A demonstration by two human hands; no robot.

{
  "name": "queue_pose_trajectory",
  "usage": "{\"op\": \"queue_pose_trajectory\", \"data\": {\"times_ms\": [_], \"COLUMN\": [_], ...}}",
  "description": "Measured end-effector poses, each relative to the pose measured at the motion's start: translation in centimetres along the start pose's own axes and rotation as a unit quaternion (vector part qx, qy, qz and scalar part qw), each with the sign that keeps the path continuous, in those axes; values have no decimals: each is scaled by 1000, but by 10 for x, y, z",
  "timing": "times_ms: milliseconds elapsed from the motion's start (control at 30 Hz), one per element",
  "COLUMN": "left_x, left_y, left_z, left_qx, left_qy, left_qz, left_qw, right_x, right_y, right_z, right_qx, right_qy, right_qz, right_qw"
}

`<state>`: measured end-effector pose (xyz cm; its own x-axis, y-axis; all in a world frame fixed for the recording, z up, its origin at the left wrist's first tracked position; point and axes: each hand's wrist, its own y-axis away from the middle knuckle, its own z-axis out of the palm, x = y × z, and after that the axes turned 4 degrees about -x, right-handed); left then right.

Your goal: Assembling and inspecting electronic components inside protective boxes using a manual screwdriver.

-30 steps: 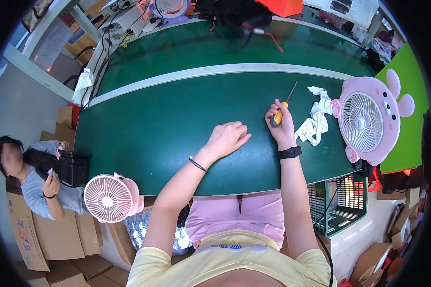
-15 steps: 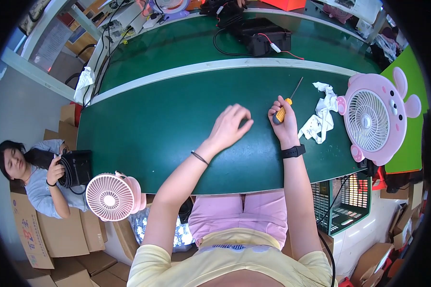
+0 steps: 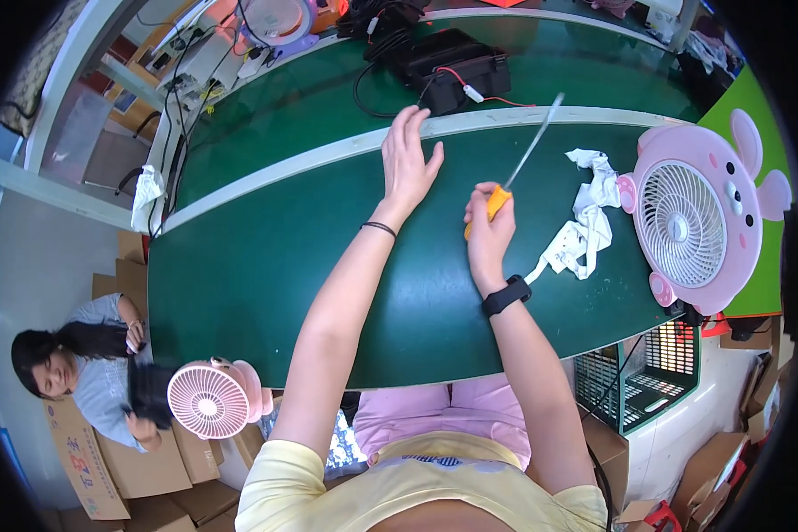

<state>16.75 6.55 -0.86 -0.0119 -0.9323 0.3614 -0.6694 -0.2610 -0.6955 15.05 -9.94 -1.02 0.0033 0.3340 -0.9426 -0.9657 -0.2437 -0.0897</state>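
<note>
My right hand (image 3: 489,238) is closed around the orange-yellow handle of a screwdriver (image 3: 528,146), whose long metal shaft points up and away over the table. Stretched forward, my left hand (image 3: 406,164) holds nothing and its fingers are apart. Its fingertips lie over the pale divider strip (image 3: 328,150), close to a black box (image 3: 459,64) with red and black leads. Crumpled white paper strips (image 3: 589,219) lie to the right of my right hand. A pink animal-shaped fan (image 3: 747,239) with a white grille is beyond them at the right.
The green tabletop (image 3: 257,266) spans the view. A small pink fan (image 3: 208,401) is at its near left edge, and a person (image 3: 97,359) handling a black object is beyond it. A green crate (image 3: 638,381) is below right; cardboard boxes (image 3: 137,452) stand at lower left.
My left hand has moved forward and slightly left, its fingers straightening. My right hand has shifted left with the screwdriver. The whole view has turned a little.
</note>
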Motion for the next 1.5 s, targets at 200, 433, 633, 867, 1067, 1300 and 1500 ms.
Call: {"op": "queue_pose_trajectory", "data": {"times_ms": [200,433,633,867,1067,1300,1500], "left_x": [1,-9,3,41,87,122,141], "left_y": [-73,-86,-30,96,169,220,233], "left_z": [26,16,-50,-146,-200,-235,-247], "left_qx": [55,-60,-39,-77,-39,-91,-137], "left_qy": [34,-43,21,24,-23,63,79], "left_qz": [-69,-11,-58,-90,-81,-73,-59], "left_qw": [996,997,997,993,996,991,986], "right_x": [1,0,-4,-5,-22,-18,-29], "right_y": [-1,-8,-21,-34,-6,9,16], "right_z": [-3,-5,-18,-37,-30,-33,-28], "right_qx": [-32,-15,82,-5,-208,-294,-392], "right_qy": [69,63,18,-35,-60,-15,-14], "right_qz": [-27,-30,-37,7,56,60,94], "right_qw": [997,997,996,999,975,954,915]}}
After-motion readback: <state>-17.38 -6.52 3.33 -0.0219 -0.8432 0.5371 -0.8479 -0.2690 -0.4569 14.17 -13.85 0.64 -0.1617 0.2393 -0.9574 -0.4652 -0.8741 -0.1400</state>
